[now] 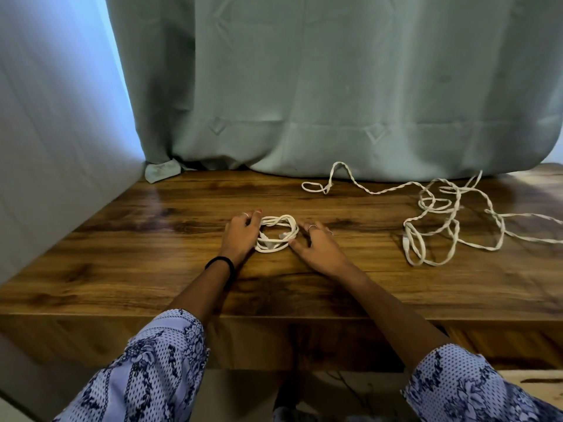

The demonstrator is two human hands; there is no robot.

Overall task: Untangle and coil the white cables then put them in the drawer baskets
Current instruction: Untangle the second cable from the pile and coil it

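Now, coiled cable point(276, 234) on table point(152, 254), left hand point(242, 234) gripping it, right hand point(316, 243) open beside it

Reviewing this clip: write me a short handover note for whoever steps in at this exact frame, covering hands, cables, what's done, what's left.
Left hand: fingers curled against the left edge of the coiled cable, steadying it on the wooden table.
Right hand: open, fingers spread flat on the table, touching the coil's right edge.
Done: one white cable is wound into a small coil at table centre.
Left: the tangled cable lies loose and knotted on the right side of the table; it needs untangling and coiling. No drawer baskets are in view, so neither cable is stowed yet.
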